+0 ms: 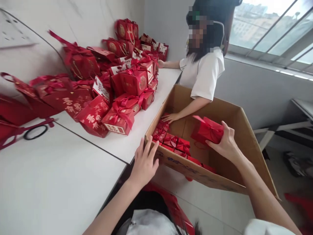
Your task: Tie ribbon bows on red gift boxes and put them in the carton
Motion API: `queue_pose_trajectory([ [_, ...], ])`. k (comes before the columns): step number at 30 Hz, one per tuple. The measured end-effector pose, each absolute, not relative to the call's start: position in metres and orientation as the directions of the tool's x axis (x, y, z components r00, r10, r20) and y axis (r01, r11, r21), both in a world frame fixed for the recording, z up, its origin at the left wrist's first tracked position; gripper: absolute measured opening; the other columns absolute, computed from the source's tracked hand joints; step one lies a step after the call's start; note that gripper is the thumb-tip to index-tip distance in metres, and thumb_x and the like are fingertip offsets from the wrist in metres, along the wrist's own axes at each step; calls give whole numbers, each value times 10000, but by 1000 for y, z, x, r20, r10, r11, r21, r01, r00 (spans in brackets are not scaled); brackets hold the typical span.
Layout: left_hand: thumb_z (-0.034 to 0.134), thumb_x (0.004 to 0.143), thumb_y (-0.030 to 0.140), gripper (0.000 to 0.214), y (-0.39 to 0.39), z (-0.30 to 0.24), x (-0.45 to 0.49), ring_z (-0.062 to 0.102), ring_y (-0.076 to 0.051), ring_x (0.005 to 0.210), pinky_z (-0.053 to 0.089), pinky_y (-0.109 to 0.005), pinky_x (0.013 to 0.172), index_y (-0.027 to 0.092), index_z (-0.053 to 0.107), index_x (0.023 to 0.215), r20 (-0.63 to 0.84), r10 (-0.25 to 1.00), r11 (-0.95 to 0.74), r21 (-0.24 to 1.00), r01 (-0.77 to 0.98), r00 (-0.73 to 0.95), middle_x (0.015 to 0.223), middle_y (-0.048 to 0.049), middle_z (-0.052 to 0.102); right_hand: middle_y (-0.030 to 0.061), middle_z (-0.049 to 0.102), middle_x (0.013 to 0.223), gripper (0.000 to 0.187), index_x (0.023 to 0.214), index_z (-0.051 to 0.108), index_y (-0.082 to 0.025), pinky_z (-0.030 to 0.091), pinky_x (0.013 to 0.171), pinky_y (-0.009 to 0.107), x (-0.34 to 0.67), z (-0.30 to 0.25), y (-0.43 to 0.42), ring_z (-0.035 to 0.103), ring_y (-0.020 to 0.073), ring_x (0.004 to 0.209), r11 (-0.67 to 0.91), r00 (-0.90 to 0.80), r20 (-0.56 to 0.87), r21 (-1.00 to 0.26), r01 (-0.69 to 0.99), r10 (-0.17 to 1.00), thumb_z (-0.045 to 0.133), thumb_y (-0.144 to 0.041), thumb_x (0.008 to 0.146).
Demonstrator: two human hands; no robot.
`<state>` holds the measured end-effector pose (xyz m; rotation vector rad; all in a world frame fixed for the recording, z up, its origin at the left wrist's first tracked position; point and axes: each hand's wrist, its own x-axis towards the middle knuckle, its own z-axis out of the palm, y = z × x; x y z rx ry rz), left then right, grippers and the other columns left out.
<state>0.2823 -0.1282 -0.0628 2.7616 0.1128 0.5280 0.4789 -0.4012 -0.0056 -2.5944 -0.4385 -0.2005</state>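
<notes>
My right hand (227, 143) grips a red gift box (207, 130) with a ribbon bow, held over the inside of a large cardboard box (195, 174). Fingers spread, my left hand (145, 163) rests at the near left corner of that carton, touching its rim. Inside, several small red gift boxes (170, 140) with bows stand in rows along the near and left walls. Another person's hand (171, 117) reaches into the carton and lies on the gift boxes at its far left.
Many red gift boxes (133, 80) are heaped on the white table (61, 176) against the wall. Red-handled scissors (26, 129) and a black ring (35, 132) lie at the left. A person in a white shirt (207, 71) stands beyond the carton, near a barred window (271, 32).
</notes>
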Motion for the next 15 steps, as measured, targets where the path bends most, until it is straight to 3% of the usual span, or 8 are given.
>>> queue_pose_trajectory([
  [4, 512, 855, 153, 479, -115, -76, 298, 276, -378, 1384, 420, -534, 969, 221, 446, 1325, 372, 95, -957, 288, -17, 923, 1433, -144, 432, 154, 383, 1283, 928, 1396, 317, -182, 420, 1025, 449, 504, -23, -424, 472, 352, 1204, -888, 953, -153, -425, 175, 261, 710, -436, 595],
  [6, 512, 854, 144, 417, -111, -79, 299, 282, -365, 1380, 402, -533, 999, 222, 488, 1264, 413, 82, -952, 301, -51, 907, 1371, -132, 487, 128, 428, 1267, 865, 1328, 407, -224, 459, 990, 418, 515, -33, -436, 516, 332, 1154, -889, 921, -263, -431, 153, 286, 747, -410, 555],
  [10, 536, 825, 116, 456, -107, -79, 297, 206, -360, 1404, 346, -550, 1064, 214, 461, 1264, 440, 37, -940, 320, -118, 897, 1332, -125, 485, 125, 423, 1278, 895, 1275, 441, -229, 414, 1034, 426, 533, -57, -461, 495, 345, 1175, -903, 926, -305, -424, 77, 222, 785, -275, 450],
  [15, 556, 803, 97, 479, -108, -79, 297, 208, -385, 1390, 359, -559, 1055, 195, 450, 1259, 451, 22, -944, 303, -129, 892, 1319, -139, 470, 203, 348, 1322, 979, 1307, 348, -180, 345, 1059, 507, 535, -86, -486, 400, 410, 1257, -901, 942, -332, -422, -97, 54, 801, -267, 444],
])
